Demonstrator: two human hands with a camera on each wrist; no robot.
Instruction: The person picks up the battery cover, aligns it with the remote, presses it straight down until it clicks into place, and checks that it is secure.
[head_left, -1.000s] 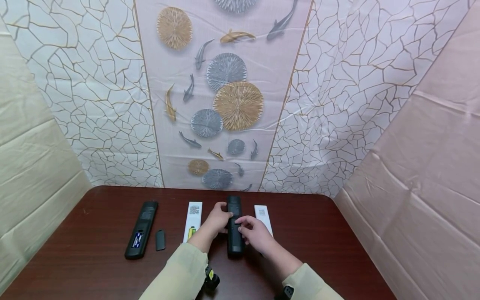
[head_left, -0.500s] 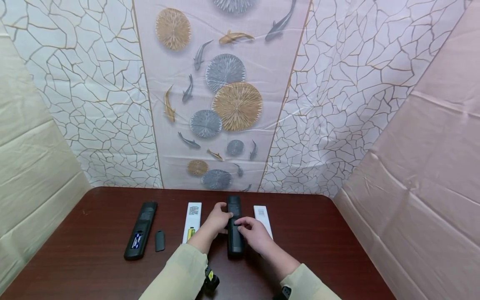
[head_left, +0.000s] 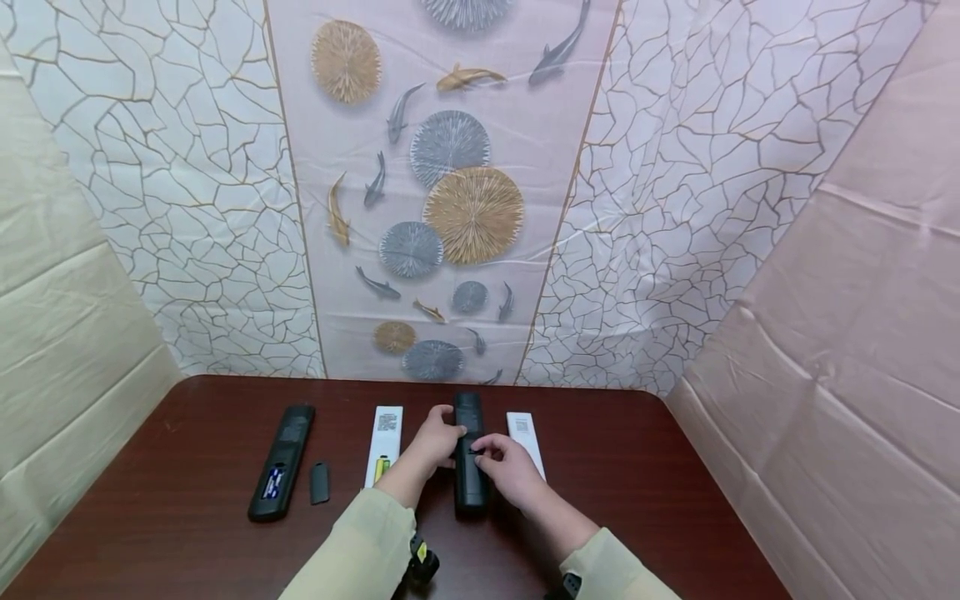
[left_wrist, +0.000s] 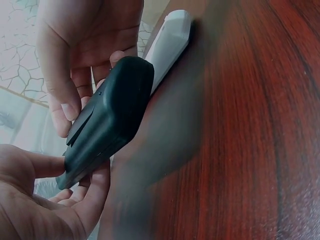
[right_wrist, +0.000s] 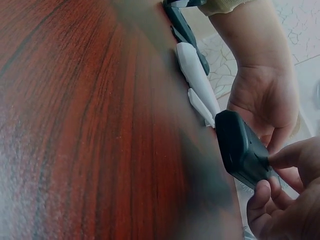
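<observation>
A black remote control (head_left: 471, 493) is held face down and lengthwise in front of me, raised off the table. My left hand (head_left: 431, 442) grips its left side, with thumb and fingers around the body. My right hand (head_left: 514, 470) is bent over its back from the right. In the left wrist view the battery cover (left_wrist: 82, 126) stands slightly lifted at one end, and the right thumb and fingers pinch near that raised edge. The fingertips partly hide the cover in the right wrist view. Whether batteries lie beneath it cannot be seen.
Left on the brown table (head_left: 180, 483) lies another black remote (head_left: 283, 458) with blue batteries showing, beside its loose dark cover (head_left: 319, 482). A white remote (head_left: 386, 429) with yellow-green batteries lies near my left hand. Another white remote (head_left: 525, 432) lies behind my right hand.
Both hands keep nearly the same place on the black remote. The right fingertips shift very slightly at the cover, and its end looks a little raised.
</observation>
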